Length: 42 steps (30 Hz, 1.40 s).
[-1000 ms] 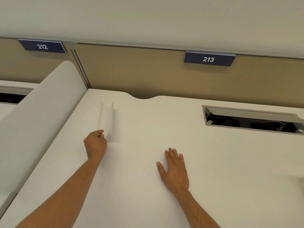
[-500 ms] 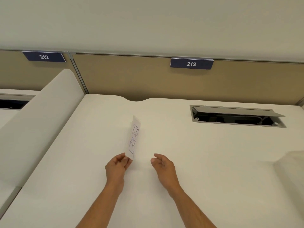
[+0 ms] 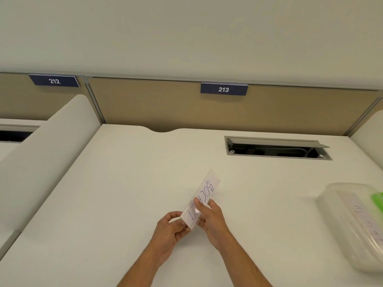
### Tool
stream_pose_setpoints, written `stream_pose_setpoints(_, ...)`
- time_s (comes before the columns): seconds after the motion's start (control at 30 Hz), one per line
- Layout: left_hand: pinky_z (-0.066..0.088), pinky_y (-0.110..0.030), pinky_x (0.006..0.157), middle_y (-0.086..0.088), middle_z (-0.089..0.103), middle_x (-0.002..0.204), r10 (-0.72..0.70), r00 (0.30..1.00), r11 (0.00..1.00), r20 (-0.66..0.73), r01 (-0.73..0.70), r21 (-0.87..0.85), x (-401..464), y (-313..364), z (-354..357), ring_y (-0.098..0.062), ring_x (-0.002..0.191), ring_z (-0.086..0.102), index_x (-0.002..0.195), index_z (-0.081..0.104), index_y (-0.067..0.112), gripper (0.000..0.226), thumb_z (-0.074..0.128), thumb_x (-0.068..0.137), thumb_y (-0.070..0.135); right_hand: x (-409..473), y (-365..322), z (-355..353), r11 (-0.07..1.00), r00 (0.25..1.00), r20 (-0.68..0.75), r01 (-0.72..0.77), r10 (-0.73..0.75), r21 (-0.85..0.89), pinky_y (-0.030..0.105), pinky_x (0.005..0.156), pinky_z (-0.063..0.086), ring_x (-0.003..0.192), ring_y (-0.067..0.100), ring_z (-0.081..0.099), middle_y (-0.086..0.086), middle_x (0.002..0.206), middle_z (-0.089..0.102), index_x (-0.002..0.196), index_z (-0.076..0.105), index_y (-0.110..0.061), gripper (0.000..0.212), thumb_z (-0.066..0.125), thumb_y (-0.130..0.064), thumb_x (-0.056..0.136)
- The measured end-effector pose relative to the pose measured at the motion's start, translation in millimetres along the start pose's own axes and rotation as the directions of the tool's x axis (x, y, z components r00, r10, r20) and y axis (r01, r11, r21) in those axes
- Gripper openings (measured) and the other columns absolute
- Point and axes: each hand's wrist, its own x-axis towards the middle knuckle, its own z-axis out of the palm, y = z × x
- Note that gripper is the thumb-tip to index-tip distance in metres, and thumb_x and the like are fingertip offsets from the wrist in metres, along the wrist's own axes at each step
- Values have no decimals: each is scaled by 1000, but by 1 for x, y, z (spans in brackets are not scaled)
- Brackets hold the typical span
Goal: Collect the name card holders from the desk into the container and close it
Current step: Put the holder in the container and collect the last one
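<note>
A pale counter [image 3: 124, 193] runs to a tan partition at the far side. Both hands hold one name card holder [image 3: 202, 200] above the near centre: the left hand [image 3: 170, 230] pinches its near end, the right hand [image 3: 211, 220] grips its side. The container [image 3: 339, 220] sits at the right edge, seemingly already holding cards. Bare counter lies between, so the carry looks unobstructed; placing and closing remain.

Bare desk [image 3: 128, 193] spreads from the hands toward nine and twelve o'clock. At three o'clock the translucent container [image 3: 350, 222] blocks the way. An open cable hatch [image 3: 277, 149] gapes at one o'clock; a white divider [image 3: 47, 150] walls ten o'clock.
</note>
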Motion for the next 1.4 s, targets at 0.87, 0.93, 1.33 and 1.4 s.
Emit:
stream_pose_setpoints(0.87, 56, -41, 90, -12, 69, 121, 20, 985, 991, 173, -42, 124, 6, -11, 74, -35, 109, 67, 130, 54, 12, 61, 67, 83, 49, -65, -31, -136, 887, 972, 220, 27, 85, -461, 26, 82, 53, 96, 13, 68, 1, 111, 73, 119, 65, -27, 56, 86, -16, 68)
stream_pose_setpoints(0.93, 56, -39, 91, -13, 69, 121, 24, 982, 993, 188, -45, 111, 9, -12, 72, -35, 110, 67, 132, 50, 11, 61, 72, 82, 39, -68, -31, -146, 883, 973, 220, 42, 70, -467, 29, 85, 54, 99, 15, 67, 1, 114, 72, 118, 66, -27, 55, 87, -16, 68)
stream_pose_setpoints(1.33, 54, -34, 96, -21, 66, 125, 7, 948, 990, 318, -50, 129, 9, -31, 62, -33, 117, 63, 127, 54, 0, 58, 79, 76, 14, -79, -22, -186, 944, 989, -4, 141, -149, -299, 24, 78, 53, 94, 18, 69, 10, 111, 70, 117, 66, -31, 65, 93, -22, 58)
stream_pose_setpoints(1.4, 52, -35, 98, -21, 66, 125, 16, 942, 989, 336, -65, 136, 9, -32, 61, -35, 119, 61, 126, 56, 0, 58, 79, 75, 12, -79, -23, -189, 941, 985, -9, 159, -170, -300, 26, 82, 53, 96, 20, 69, 10, 110, 71, 117, 67, -31, 66, 93, -21, 57)
